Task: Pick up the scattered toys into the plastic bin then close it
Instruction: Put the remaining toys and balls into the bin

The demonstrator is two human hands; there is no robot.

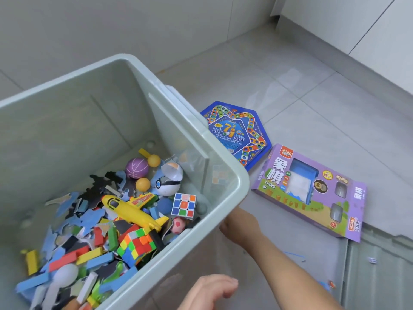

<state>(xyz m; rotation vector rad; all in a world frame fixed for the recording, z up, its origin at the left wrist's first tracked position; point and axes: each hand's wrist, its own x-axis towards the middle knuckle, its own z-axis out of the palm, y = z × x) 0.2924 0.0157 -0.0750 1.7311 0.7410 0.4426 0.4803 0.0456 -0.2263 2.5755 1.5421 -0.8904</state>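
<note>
The pale green plastic bin (67, 130) stands open at the left, without a lid, and looks tilted toward me. It holds many toys: a yellow plane (131, 211), two puzzle cubes, balls, coloured blocks and puzzle pieces. On the floor to its right lie a blue hexagonal game board (239, 133) and a purple chess-set box (312, 195). My right hand (241, 224) is against the bin's outer wall just under the near right corner, its fingers hidden by the rim. My left hand (207, 291) is lower down beside the bin's front wall, fingers loosely spread, holding nothing.
A grey ribbed panel (380, 276) lies on the floor at the lower right, under one corner of the purple box. Small bits lie near it: a thin blue stick (295, 255) and a tiny white piece (372, 260). Tiled walls close in behind and to the right.
</note>
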